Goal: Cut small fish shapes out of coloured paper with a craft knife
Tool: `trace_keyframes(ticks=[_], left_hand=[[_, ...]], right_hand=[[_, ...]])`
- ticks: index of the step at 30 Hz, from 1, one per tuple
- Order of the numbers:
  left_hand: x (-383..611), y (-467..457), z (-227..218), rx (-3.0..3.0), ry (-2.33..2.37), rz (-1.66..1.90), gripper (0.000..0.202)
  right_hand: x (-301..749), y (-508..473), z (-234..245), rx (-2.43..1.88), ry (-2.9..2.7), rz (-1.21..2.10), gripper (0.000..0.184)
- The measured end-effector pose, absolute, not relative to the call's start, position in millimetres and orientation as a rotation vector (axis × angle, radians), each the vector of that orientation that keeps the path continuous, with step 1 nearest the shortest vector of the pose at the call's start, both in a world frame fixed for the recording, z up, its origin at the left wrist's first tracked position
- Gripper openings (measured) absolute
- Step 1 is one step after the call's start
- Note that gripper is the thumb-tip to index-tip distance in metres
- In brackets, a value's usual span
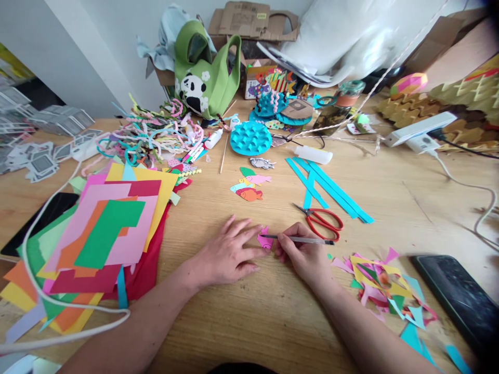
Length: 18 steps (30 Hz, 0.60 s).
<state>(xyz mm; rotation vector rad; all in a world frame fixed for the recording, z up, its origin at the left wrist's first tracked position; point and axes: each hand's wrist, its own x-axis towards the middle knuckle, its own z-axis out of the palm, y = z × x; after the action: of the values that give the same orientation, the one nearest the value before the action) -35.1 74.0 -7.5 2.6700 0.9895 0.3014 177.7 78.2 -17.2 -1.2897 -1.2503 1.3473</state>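
The right hand (304,255) pinches the pen (312,240), but the left hand (228,254) lies flat, gripping nothing, so the little pink paper (265,239) could slip if held too lightly.

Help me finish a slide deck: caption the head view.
Left hand at a pink paper cutout, right hand holding a pen over it, scissors nearby.

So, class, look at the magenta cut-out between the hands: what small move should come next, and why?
Probably a short pen stroke on the magenta cut-out: the right hand holds the pen with its tip over the paper, the left hand lies flat with fingertips near its edge, and a thin curved line shows near its lower end.
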Motion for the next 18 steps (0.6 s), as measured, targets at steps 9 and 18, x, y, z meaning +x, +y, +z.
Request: trace_keyframes(ticks=[9, 18], left_hand=[[-35.9, 73.5, -6.5, 2.673, 0.981, 0.304, 0.039], [-35.6, 74.1, -6.9, 2.677, 0.980, 0.311, 0.039]], right_hand=[[177.3, 77.3, -13.1, -1.299, -1.250, 1.360, 0.034], [177.8, 78.1, -15.6, -1.288, -1.240, 1.366, 0.034]])
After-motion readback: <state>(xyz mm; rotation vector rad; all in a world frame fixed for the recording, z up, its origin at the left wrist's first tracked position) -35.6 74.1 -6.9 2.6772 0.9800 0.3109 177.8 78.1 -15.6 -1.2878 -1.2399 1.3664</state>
